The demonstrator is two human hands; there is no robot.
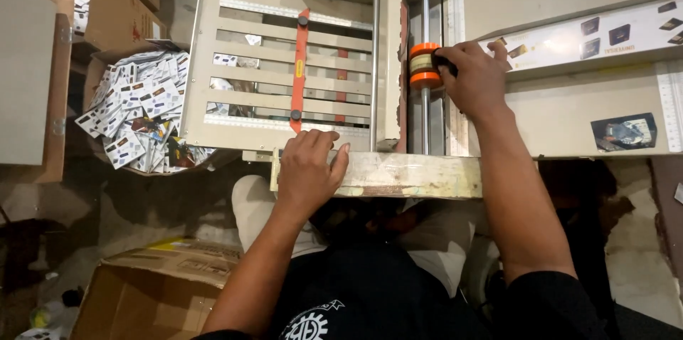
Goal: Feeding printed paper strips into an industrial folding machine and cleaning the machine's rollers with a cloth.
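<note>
Under our left hand (309, 169), spread flat, lies the worn table edge (405, 175), seemingly bracing us; our right hand (475, 80) grips an orange roller (424, 66) on its rod (425, 116).

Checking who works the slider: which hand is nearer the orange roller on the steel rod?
Right. The right hand grips the orange roller; the left hand rests below-left, on the machine's front edge.

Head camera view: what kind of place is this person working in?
Probably a small print-finishing or card-cutting workshop. The right hand grips an orange roller on a cutting machine, a heap of small printed cards lies beside it, and a cardboard box sits on the floor.
</note>
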